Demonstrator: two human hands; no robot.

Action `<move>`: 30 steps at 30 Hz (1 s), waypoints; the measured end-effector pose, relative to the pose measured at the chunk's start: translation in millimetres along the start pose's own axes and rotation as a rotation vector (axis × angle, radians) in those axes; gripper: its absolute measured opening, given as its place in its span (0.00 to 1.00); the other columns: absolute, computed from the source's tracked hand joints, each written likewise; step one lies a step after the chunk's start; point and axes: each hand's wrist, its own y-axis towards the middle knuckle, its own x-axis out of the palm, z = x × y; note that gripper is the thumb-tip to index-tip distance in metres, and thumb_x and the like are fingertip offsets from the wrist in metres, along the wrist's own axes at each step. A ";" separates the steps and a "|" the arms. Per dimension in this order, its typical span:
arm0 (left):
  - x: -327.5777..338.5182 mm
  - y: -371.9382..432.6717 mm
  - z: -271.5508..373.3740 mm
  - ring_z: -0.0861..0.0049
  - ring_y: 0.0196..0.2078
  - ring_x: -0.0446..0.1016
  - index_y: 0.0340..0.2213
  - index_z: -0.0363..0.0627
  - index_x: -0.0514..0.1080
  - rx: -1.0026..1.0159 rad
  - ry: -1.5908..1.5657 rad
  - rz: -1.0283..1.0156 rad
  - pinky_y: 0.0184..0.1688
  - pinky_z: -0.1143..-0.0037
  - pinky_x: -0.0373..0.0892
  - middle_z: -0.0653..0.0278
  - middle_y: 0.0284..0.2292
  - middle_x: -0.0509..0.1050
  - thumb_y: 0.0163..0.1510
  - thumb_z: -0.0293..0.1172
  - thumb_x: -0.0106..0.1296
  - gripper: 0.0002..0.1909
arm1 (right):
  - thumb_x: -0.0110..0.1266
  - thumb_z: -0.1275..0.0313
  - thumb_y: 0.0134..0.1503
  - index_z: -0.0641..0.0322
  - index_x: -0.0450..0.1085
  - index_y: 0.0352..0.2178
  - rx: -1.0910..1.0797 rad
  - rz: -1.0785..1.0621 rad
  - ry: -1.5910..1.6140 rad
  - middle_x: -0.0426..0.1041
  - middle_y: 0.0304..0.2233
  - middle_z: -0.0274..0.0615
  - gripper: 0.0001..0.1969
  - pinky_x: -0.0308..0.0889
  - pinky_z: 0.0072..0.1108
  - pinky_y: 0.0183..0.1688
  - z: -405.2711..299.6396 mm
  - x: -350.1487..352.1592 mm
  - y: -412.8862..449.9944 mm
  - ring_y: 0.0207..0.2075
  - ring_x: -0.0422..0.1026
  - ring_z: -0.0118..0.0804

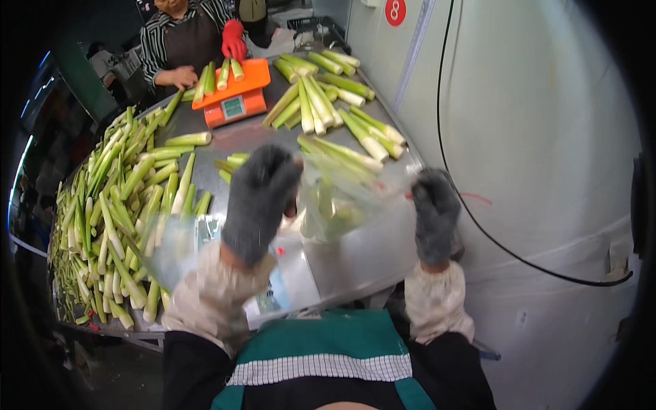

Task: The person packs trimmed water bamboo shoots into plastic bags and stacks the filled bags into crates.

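Note:
My left hand [262, 202] and my right hand [435, 212], both in dark grey gloves, are raised over the near part of the metal table. A clear plastic bag [333, 205] is stretched between them, its right end drawn thin towards my right hand. Blur hides its edges, and I cannot tell whether the green-and-white shapes seen through it are inside or behind. More clear film [177, 251] spreads left of my left wrist. Printed plastic bags [292, 279] lie flat on the table below. Water bamboo shoots [343, 154] lie just beyond my hands.
A large heap of water bamboo shoots [113, 220] covers the table's left side. Across the table, a person [192, 46] with one red glove handles shoots on an orange scale [236, 107]. Grouped shoots [318, 105] lie right of it. A black cable [451, 169] hangs along the right-hand wall.

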 end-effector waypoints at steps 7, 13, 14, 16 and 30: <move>4.6 11.2 7.4 0.88 0.09 0.59 0.19 0.41 0.64 -0.036 -0.049 -0.062 0.10 0.85 0.55 0.70 0.11 0.62 0.47 0.28 0.48 0.07 | 0.50 0.82 0.45 0.66 0.65 0.25 0.059 0.042 0.105 0.64 0.26 0.34 0.04 0.61 0.12 0.27 -5.0 -5.4 12.6 0.24 0.63 0.22; 29.5 -1.1 26.8 0.85 0.15 0.63 0.20 0.40 0.65 -0.080 -0.137 -0.226 0.16 0.86 0.60 0.67 0.15 0.63 0.47 0.29 0.48 0.07 | 0.55 0.76 0.44 0.65 0.67 0.25 0.065 0.113 0.117 0.64 0.27 0.35 0.06 0.60 0.14 0.27 -11.8 -39.2 -12.7 0.24 0.62 0.23; 26.3 -2.8 22.8 0.82 0.20 0.65 0.23 0.38 0.66 0.156 -0.009 -0.227 0.21 0.85 0.61 0.65 0.20 0.65 0.46 0.27 0.48 0.05 | 0.58 0.72 0.41 0.63 0.66 0.28 0.100 -0.024 0.117 0.64 0.27 0.34 0.11 0.60 0.15 0.28 -13.0 -45.6 -21.4 0.25 0.63 0.23; 26.8 1.4 2.0 0.74 0.34 0.65 0.33 0.35 0.66 0.633 0.402 -0.347 0.30 0.81 0.65 0.59 0.33 0.65 0.45 0.24 0.47 0.10 | 0.59 0.70 0.36 0.64 0.60 0.33 0.104 -0.006 -0.068 0.64 0.30 0.40 0.22 0.61 0.18 0.29 -25.7 -60.6 -52.6 0.27 0.63 0.29; 19.8 -150.6 -30.6 0.70 0.30 0.69 0.30 0.36 0.66 0.227 0.039 -1.085 0.29 0.77 0.66 0.58 0.29 0.68 0.45 0.25 0.46 0.08 | 0.54 0.57 0.32 0.57 0.43 0.54 0.242 0.519 -0.926 0.64 0.26 0.44 0.47 0.56 0.28 0.23 -142.0 23.6 -264.9 0.22 0.64 0.40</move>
